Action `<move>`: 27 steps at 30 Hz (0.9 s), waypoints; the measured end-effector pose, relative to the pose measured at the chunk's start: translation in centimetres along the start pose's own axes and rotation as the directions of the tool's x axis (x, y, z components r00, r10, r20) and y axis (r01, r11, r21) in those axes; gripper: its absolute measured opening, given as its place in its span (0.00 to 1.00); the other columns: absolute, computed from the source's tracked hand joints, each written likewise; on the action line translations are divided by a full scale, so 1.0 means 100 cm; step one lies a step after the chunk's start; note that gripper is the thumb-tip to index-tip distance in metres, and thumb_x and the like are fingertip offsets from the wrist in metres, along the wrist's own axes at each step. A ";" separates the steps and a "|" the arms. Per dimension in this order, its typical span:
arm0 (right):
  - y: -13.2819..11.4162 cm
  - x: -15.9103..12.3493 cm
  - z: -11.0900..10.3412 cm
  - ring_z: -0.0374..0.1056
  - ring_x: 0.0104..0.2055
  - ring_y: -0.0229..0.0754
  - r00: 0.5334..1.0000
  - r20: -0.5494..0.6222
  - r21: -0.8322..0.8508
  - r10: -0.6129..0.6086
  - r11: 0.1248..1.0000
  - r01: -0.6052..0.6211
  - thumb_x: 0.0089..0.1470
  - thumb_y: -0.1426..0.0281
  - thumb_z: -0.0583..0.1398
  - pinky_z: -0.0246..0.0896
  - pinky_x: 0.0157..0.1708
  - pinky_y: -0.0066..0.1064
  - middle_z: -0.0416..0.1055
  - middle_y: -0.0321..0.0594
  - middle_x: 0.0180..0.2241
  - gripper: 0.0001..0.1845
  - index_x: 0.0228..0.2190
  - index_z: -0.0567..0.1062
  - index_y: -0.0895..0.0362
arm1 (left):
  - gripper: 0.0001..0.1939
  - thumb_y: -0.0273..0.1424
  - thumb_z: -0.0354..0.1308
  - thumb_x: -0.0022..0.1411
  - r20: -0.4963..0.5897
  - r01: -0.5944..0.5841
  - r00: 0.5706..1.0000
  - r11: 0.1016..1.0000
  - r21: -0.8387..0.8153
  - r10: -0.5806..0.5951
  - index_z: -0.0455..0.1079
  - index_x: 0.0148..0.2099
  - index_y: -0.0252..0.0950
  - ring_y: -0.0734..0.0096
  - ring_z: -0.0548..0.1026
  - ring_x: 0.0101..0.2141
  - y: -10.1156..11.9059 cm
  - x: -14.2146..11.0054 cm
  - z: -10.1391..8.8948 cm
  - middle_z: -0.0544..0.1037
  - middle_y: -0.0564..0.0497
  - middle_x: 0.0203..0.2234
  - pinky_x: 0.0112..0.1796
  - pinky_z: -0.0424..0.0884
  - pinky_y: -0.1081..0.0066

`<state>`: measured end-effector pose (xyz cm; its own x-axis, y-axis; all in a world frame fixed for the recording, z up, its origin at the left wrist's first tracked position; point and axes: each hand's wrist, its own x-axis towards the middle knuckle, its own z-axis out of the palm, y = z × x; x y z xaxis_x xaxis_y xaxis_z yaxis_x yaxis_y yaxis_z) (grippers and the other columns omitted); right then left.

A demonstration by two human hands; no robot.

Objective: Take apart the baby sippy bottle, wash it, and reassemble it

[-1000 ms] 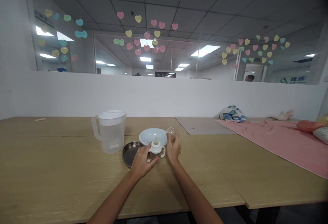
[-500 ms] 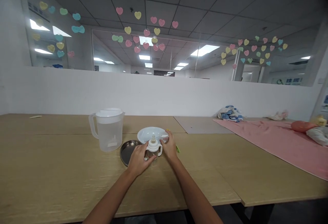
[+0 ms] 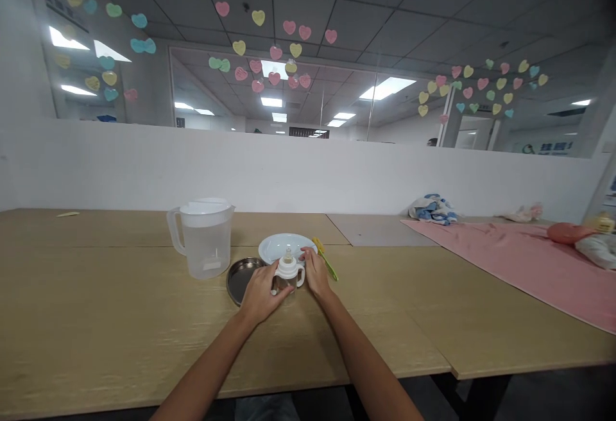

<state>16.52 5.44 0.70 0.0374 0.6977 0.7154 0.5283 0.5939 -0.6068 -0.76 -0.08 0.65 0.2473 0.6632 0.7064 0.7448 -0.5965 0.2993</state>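
A clear baby bottle (image 3: 288,269) with a white collar, side handles and a nipple on top stands upright on the table. My left hand (image 3: 260,292) is closed round its left side, the thumb across the front. Just to the right of the bottle, my right hand (image 3: 316,271) has its fingers loosely bent and apart, near the right rim of a white bowl (image 3: 273,245); nothing shows in it. Behind the bottle sits that bowl, and a round metal dish (image 3: 237,283) lies left of it, partly covered by my left hand.
A large translucent lidded pitcher (image 3: 208,241) stands at left. A green-handled brush with a yellow head (image 3: 328,262) lies right of the bowl. Farther right are a pink cloth (image 3: 505,254), a crumpled blue-and-white cloth (image 3: 433,209) and a red-orange item (image 3: 568,233).
The clear, cap-like piece seen at my right fingers over the bowl no longer shows. That hand has drawn slightly back and its fingers have lowered. My left hand keeps hold of the bottle.
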 end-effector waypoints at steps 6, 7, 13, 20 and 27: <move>-0.008 -0.005 -0.004 0.66 0.42 0.44 0.998 0.043 -0.146 -0.043 0.988 0.049 0.61 0.61 0.41 0.44 0.52 0.41 0.74 0.40 0.34 0.23 0.37 0.73 0.56 | 0.30 0.42 0.57 0.54 0.034 0.029 0.999 1.000 0.007 -0.029 0.59 0.57 0.34 0.58 0.71 0.46 0.002 0.000 -0.001 0.74 0.43 0.46 0.46 0.66 0.61; -0.011 -0.006 -0.005 0.65 0.44 0.44 0.996 0.028 -0.149 -0.085 0.985 0.088 0.61 0.60 0.43 0.42 0.53 0.41 0.73 0.41 0.36 0.22 0.37 0.73 0.57 | 0.31 0.42 0.56 0.54 0.035 0.028 0.999 1.000 0.002 -0.028 0.59 0.57 0.34 0.58 0.71 0.46 0.002 0.000 -0.001 0.74 0.43 0.46 0.46 0.66 0.61; -0.035 -0.012 -0.003 0.62 0.40 0.45 0.957 0.086 -0.130 -0.277 0.949 0.287 0.50 0.56 0.57 0.52 0.44 0.36 0.68 0.42 0.34 0.17 0.34 0.71 0.57 | 0.29 0.40 0.56 0.55 0.025 0.014 1.000 0.999 -0.042 -0.013 0.59 0.57 0.35 0.58 0.71 0.46 -0.003 0.001 0.002 0.74 0.43 0.46 0.47 0.65 0.60; -0.036 -0.014 0.000 0.61 0.38 0.43 0.945 0.141 0.015 -0.296 0.955 0.297 0.56 0.60 0.52 0.53 0.40 0.34 0.67 0.40 0.32 0.14 0.33 0.69 0.57 | 0.28 0.43 0.59 0.51 0.035 0.088 0.996 0.991 -0.101 -0.085 0.66 0.52 0.35 0.56 0.68 0.48 -0.012 0.004 0.008 0.73 0.43 0.45 0.49 0.63 0.57; -0.017 -0.007 -0.003 0.63 0.40 0.45 0.960 -0.111 -0.120 -0.259 0.962 0.246 0.54 0.66 0.49 0.50 0.45 0.38 0.71 0.42 0.35 0.14 0.36 0.71 0.58 | 0.31 0.43 0.60 0.50 0.080 0.138 0.989 0.977 -0.164 -0.127 0.64 0.55 0.36 0.56 0.68 0.49 -0.008 0.003 0.006 0.72 0.43 0.46 0.50 0.62 0.58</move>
<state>15.91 3.80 1.33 -0.0067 0.4712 0.8820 0.6193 0.6945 -0.3663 -0.89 0.89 0.25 0.1997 0.7673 0.6094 0.6598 -0.5652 0.4953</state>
